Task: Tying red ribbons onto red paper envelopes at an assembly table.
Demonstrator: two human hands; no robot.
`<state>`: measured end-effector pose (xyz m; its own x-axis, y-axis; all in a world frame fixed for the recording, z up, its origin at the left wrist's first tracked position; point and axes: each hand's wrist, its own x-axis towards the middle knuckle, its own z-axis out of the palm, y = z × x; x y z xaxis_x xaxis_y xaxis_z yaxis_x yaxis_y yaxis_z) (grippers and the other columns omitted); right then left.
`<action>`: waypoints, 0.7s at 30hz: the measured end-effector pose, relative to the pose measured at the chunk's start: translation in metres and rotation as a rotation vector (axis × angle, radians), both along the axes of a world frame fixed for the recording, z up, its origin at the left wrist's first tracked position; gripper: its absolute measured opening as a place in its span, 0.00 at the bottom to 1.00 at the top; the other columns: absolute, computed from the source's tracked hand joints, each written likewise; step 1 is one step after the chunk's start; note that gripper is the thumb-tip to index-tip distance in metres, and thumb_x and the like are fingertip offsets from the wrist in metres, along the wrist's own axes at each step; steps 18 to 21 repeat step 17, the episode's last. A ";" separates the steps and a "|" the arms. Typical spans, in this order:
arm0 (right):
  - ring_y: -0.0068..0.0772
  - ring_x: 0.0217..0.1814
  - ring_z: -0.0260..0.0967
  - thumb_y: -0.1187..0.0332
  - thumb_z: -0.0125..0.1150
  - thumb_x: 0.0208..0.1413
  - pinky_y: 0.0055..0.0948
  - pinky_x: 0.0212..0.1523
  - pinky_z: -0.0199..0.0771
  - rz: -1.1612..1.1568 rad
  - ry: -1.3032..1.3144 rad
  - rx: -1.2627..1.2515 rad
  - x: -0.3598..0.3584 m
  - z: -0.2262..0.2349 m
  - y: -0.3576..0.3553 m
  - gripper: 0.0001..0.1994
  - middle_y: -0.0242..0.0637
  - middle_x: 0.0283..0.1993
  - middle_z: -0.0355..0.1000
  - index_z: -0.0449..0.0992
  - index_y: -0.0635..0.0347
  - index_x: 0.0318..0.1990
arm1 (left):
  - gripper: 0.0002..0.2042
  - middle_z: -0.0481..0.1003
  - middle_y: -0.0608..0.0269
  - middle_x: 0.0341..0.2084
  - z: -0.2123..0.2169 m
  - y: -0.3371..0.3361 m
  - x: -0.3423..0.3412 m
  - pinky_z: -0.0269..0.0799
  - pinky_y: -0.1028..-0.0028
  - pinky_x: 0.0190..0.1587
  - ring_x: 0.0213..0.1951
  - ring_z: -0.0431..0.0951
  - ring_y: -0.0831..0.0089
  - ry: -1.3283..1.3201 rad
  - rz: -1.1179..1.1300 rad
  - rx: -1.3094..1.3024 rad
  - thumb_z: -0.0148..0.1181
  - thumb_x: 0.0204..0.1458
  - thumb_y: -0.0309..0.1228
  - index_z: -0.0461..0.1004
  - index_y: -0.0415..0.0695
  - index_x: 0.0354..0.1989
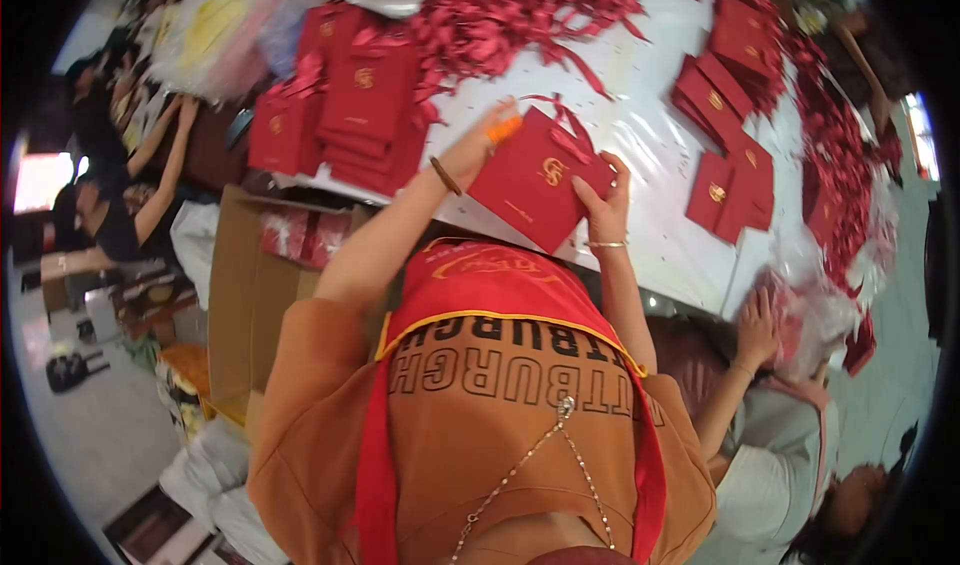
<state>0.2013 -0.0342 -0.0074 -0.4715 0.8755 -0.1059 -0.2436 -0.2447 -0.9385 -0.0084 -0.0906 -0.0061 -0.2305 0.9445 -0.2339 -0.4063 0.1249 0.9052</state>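
Bag (pixel 535 187), red with a gold mark, sits in both our hands over the table (pixel 650 155) edge. Our left hand (pixel 480 140) and right hand (pixel 605 205) pinch its sides. Ribbon seems tied on top. Stack (pixel 350 115) looks done; many ribbons (pixel 500 15) wait.

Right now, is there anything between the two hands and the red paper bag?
No. The left hand and the right hand both already grip the red paper bag at its edges above the white table.
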 end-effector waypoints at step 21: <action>0.22 0.36 0.65 0.71 0.59 0.48 0.20 0.37 0.66 0.019 0.140 -0.001 -0.164 0.047 -0.031 0.16 0.32 0.35 0.66 0.62 0.55 0.45 | 0.29 0.62 0.59 0.50 0.065 -0.118 -0.082 0.59 0.77 0.52 0.50 0.62 0.74 0.356 0.276 0.049 0.60 0.41 0.22 0.56 0.36 0.53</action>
